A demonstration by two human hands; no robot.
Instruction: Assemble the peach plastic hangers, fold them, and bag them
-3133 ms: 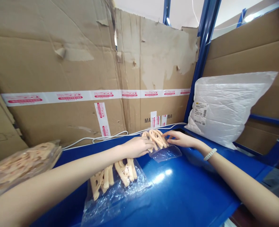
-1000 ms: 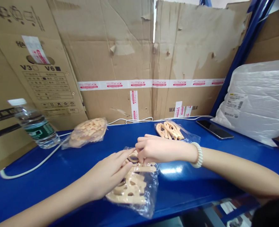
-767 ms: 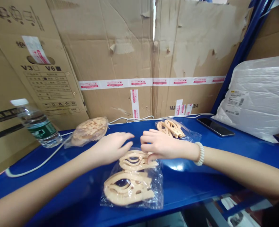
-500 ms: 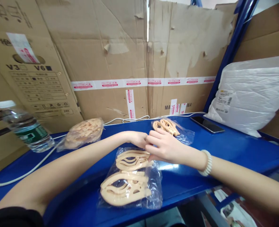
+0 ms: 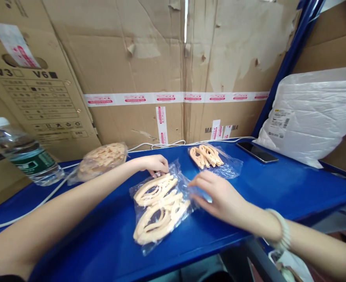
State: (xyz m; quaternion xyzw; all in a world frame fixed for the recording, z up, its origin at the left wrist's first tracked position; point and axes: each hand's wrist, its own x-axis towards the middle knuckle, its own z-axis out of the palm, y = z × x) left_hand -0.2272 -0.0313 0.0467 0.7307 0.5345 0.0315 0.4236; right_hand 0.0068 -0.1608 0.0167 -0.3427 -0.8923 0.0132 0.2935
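A clear plastic bag point(image 5: 181, 172) of flat, pale tan pieces with looping cut-outs point(image 5: 157, 225) lies on the blue tabletop point(image 5: 102, 239) in front of me. At its far edge my left hand point(image 5: 156, 164) has its fingers curled down and closed on the plastic; the fingertips are partly hidden. My right hand point(image 5: 218, 192) hovers at the bag's right side, thumb and fingers apart and slightly blurred. Whether its fingertips touch the plastic is unclear. Behind the right hand lies a second bag of similar pieces point(image 5: 206, 156).
Another full bag point(image 5: 102, 158) lies beyond my left forearm, near a water bottle point(image 5: 26, 154). A phone point(image 5: 257, 152) and a white padded package point(image 5: 310, 113) are at right. Cardboard sheets point(image 5: 137, 70) line the back, with a white cable point(image 5: 140, 146) along them.
My hands have parted: the left moved left, the right moved right and nearer me. The front bag has turned, its top end now tilted to the right.
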